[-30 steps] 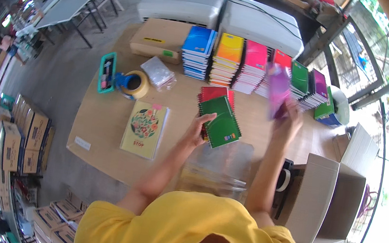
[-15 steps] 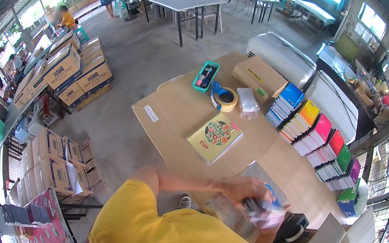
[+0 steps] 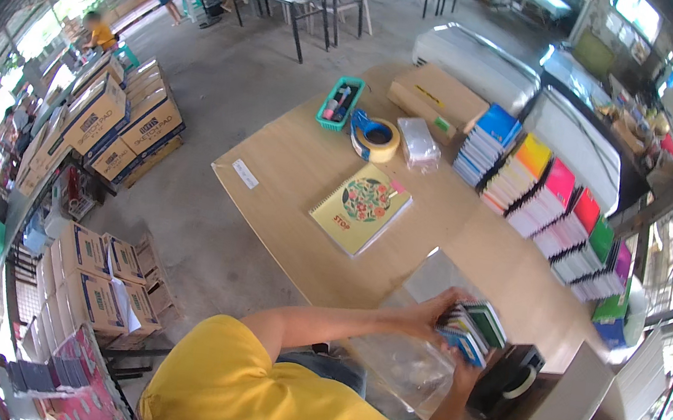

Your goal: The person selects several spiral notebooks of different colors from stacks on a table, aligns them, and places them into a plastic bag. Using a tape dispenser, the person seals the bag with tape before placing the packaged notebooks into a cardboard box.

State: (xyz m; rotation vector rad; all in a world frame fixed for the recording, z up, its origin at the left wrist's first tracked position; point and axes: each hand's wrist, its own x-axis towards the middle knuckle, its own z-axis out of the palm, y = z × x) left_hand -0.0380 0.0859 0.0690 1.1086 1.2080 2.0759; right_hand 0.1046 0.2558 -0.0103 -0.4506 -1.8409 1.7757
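A small stack of notebooks (image 3: 474, 330) with green, white and blue covers is held between both my hands above the table's near edge. My left hand (image 3: 435, 312) grips its left side, fingers wrapped round it. From below, my right hand (image 3: 464, 370) closes on the lower end. Under and beside my hands lie transparent plastic sheets or bags (image 3: 405, 368). Just right of the stack stands a black tape dispenser (image 3: 505, 381). Farther off on the brown tabletop (image 3: 270, 201) lies a yellow spiral notebook (image 3: 360, 209) with a floral circle.
Rows of notebooks (image 3: 523, 179) in several colours line the table's right side. Toward the back are a green basket (image 3: 339, 104) of pens, tape rolls (image 3: 375, 139), a plastic packet (image 3: 419, 144) and a cardboard box (image 3: 436, 100). An open carton (image 3: 556, 417) stands at the near right.
The stack, blurred before, now shows distinctly, its green cover facing up. My left hand has shifted to its left side. The view has moved slightly, so the tabletop things appear farther left.
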